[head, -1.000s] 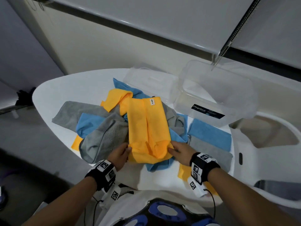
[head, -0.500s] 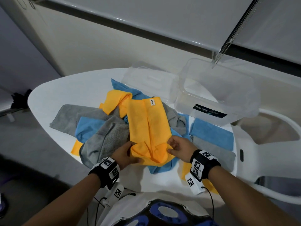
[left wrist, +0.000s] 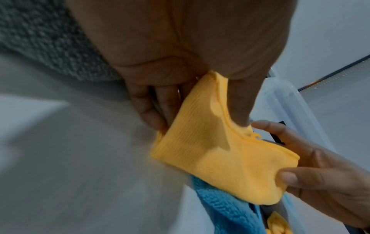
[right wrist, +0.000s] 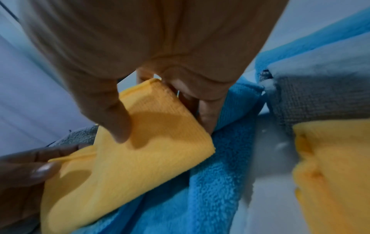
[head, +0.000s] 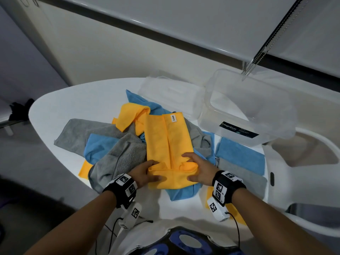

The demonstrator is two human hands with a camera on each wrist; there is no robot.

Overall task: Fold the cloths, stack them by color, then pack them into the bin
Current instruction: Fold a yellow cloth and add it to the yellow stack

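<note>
A long yellow cloth (head: 166, 138), folded lengthwise, lies on top of a loose pile of grey, blue and yellow cloths (head: 110, 150) on the white table (head: 60, 103). My left hand (head: 145, 173) pinches its near left corner, thumb on top. My right hand (head: 196, 170) pinches the near right corner, and the near end is rolled up and away from me. The wrist views show the same yellow cloth (left wrist: 216, 152) (right wrist: 140, 142) gripped between thumb and fingers of each hand. The clear plastic bin (head: 246, 111) stands at the back right.
Folded blue (head: 241, 155), grey (head: 244, 179) and yellow (head: 207, 196) cloths lie side by side right of the pile, in front of the bin. The bin's clear lid (head: 169, 92) lies behind the pile. The table edge curves close to my body.
Both hands have taken the yellow cloth's near end and lifted it up and forward, away from me, so it now folds over. The rest of the pile has not moved.
</note>
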